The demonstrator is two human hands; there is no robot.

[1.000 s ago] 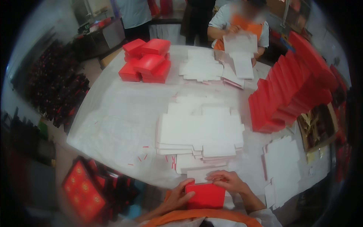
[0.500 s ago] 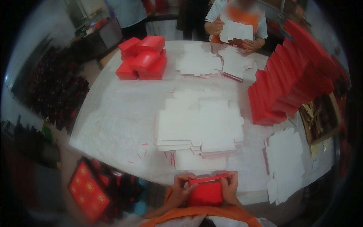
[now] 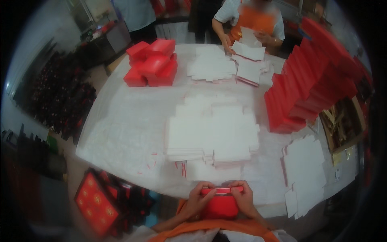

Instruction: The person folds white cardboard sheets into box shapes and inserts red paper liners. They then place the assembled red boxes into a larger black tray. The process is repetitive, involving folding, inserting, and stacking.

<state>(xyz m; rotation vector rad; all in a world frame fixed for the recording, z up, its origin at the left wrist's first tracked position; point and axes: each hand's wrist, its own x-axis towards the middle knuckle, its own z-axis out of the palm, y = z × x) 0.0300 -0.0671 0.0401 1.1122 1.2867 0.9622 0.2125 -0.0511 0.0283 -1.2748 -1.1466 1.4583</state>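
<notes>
A red cardboard box (image 3: 220, 207) is held against my front at the table's near edge, its flap folded along the top. My left hand (image 3: 197, 198) grips the box's left side, thumb pressed on the flap edge. On the other side my right hand (image 3: 243, 197) pinches the same flap near its right end. Just beyond my hands lies a stack of flat white box blanks (image 3: 209, 133), with cut-out tabs along their edges. Small red paper strips (image 3: 184, 169) are scattered beside that stack.
Folded red boxes (image 3: 155, 64) are piled at the far left of the white table (image 3: 117, 121); a tall leaning row of red boxes (image 3: 298, 88) stands right. More blanks (image 3: 305, 173) lie near right. Across the table, a co-worker's hands (image 3: 229, 44) handle a white blank.
My thumbs and fingers have shifted inward along the flap, which now sits flatter and more level. The co-worker has lowered one hand and the blank toward the table.
</notes>
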